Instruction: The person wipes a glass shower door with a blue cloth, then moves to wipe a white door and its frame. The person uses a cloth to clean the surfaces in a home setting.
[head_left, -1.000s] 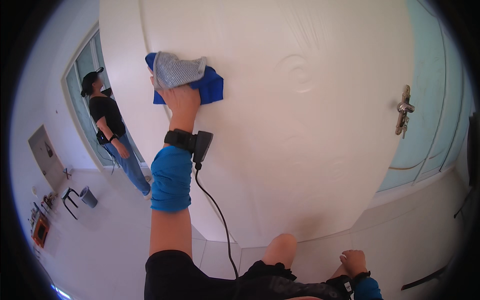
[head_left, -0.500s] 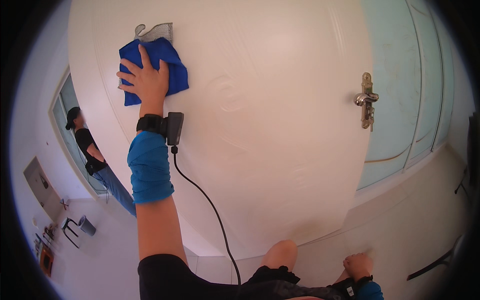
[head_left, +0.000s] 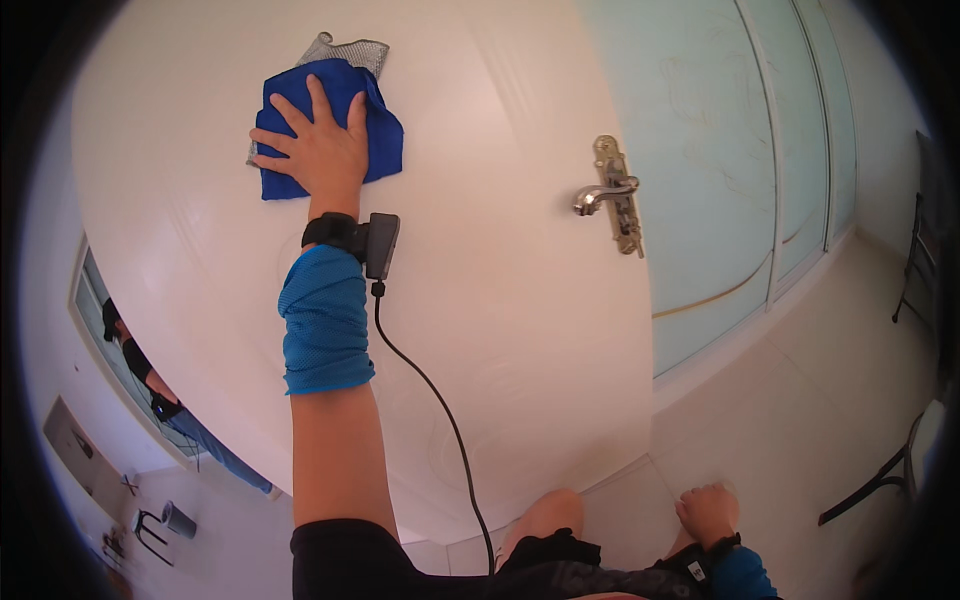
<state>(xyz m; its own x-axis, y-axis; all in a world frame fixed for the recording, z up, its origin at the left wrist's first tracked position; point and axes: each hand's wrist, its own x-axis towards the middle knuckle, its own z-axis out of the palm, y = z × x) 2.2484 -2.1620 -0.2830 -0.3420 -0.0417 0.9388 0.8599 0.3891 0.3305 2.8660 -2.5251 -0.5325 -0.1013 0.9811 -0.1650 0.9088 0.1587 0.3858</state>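
My left hand [head_left: 322, 145] lies flat with spread fingers on a blue cloth [head_left: 385, 150], pressing it against a white door [head_left: 480, 300]. Behind the cloth, a grey mesh cloth [head_left: 362, 54] sticks out at the top and a little at the left. A blue sleeve wraps my left forearm, and a black wrist device with a cable sits above it. Low at the right, beside my knee, my right hand [head_left: 708, 512] is closed with its fingers curled. Nothing shows in it, though its palm is hidden.
A metal door handle [head_left: 606, 193] stands out from the door's right side. Beyond are pale glass sliding panels [head_left: 710, 180]. Another person [head_left: 150, 375] stands at the left, partly behind the door. A stool [head_left: 150, 535] and a grey bin [head_left: 179, 520] are lower left; a dark chair [head_left: 880, 475] is right.
My view has turned right, so the handle and panels sit further left. The door hides more of the other person. My left hand stays flat on the blue cloth; my right remains low and curled.
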